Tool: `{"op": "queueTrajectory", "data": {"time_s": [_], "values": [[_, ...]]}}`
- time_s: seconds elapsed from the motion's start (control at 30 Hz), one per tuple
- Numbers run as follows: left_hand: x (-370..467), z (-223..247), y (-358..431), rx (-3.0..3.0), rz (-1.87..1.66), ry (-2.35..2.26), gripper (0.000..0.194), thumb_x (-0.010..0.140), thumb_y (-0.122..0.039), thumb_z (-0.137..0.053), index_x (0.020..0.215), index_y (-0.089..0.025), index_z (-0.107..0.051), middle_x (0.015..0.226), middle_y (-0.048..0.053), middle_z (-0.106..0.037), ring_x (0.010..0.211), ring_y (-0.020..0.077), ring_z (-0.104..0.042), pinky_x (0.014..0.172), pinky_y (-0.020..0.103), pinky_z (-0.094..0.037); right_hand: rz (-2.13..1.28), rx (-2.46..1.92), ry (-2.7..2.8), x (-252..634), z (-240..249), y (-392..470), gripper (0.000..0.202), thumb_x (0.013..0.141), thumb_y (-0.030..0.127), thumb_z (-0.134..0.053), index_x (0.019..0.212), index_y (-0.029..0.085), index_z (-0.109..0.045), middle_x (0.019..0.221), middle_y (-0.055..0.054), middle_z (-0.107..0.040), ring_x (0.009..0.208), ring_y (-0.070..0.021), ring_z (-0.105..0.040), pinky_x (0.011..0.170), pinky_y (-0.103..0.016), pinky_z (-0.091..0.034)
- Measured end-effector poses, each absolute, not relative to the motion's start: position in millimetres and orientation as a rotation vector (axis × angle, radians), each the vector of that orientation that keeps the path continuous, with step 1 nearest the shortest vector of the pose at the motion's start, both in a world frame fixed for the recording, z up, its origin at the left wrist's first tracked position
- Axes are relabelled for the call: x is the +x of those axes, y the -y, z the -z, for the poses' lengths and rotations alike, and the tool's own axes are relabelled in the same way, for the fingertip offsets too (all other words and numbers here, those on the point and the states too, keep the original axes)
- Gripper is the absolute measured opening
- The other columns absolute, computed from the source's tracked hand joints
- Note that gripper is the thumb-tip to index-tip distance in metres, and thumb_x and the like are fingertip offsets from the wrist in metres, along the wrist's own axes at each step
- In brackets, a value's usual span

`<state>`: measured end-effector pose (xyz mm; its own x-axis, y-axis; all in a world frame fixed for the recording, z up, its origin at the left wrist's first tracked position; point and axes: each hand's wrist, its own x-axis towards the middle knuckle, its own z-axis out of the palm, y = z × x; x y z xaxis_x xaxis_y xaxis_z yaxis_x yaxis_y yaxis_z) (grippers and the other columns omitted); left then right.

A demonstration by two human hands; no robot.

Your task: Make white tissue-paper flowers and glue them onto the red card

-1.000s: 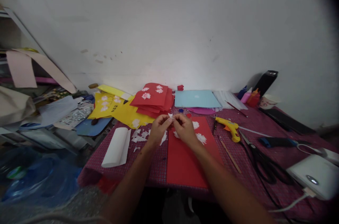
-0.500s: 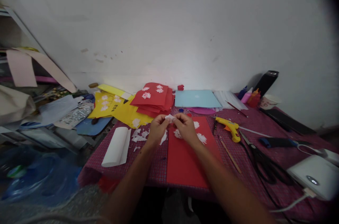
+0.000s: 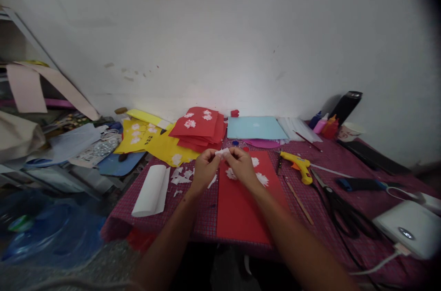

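Between the fingertips of both hands is a small piece of white paper point(image 3: 222, 152). My left hand point(image 3: 206, 165) pinches its left side, and my right hand point(image 3: 239, 165) pinches the other. They are held over the top edge of a red sheet of paper point(image 3: 246, 208). White crumpled paper flowers point(image 3: 262, 179) lie on that sheet, partly covered by my right hand and forearm. Left of my left hand, torn white paper scraps point(image 3: 181, 177) are scattered on the checked tablecloth. A roll of white paper point(image 3: 150, 192) lies beyond them.
Right of the sheet are a wooden stick point(image 3: 299, 201), a yellow glue gun point(image 3: 299, 166), black-handled scissors point(image 3: 347, 213) and a white power bank point(image 3: 409, 229). Red cards with flowers point(image 3: 198, 128), yellow paper point(image 3: 165, 146) and a light-blue sheet point(image 3: 255, 128) lie towards the wall.
Both hands stay in nearly the same place. The white paper between my fingertips has shifted slightly and looks a little flatter and wider.
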<state>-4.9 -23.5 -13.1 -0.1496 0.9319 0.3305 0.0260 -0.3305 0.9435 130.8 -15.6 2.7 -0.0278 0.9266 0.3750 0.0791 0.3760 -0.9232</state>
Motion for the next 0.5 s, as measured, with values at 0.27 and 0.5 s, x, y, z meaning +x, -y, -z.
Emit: {"op": "queueTrajectory", "data": {"time_s": [0.27, 0.5], "values": [[-5.6, 14.8, 21.7, 1.277, -1.530, -1.100, 0.019, 0.080, -0.035, -0.068, 0.082, -0.017, -0.067, 0.067, -0.001, -0.062, 0.059, 0.0110, -0.054, 0.059, 0.023, -0.042, -1.065, -0.946, 1.300, 134.3, 7.1, 7.9, 0.025, 0.082, 0.041, -0.063, 0.070, 0.020, -0.063, 0.056, 0.001, -0.059, 0.053, -0.0144, -0.051, 0.053, -0.027, -0.040], [-4.3, 14.6, 19.2, 1.085, -1.527, -0.990, 0.023, 0.075, -0.037, -0.073, 0.079, -0.016, -0.066, 0.061, -0.002, -0.060, 0.054, 0.0096, -0.052, 0.055, 0.022, -0.040, -1.270, -0.910, 1.088, 132.6, 2.4, 8.7, 0.023, 0.074, 0.040, -0.070, 0.069, 0.019, -0.063, 0.053, 0.002, -0.058, 0.047, -0.0128, -0.049, 0.048, -0.026, -0.039]]}}
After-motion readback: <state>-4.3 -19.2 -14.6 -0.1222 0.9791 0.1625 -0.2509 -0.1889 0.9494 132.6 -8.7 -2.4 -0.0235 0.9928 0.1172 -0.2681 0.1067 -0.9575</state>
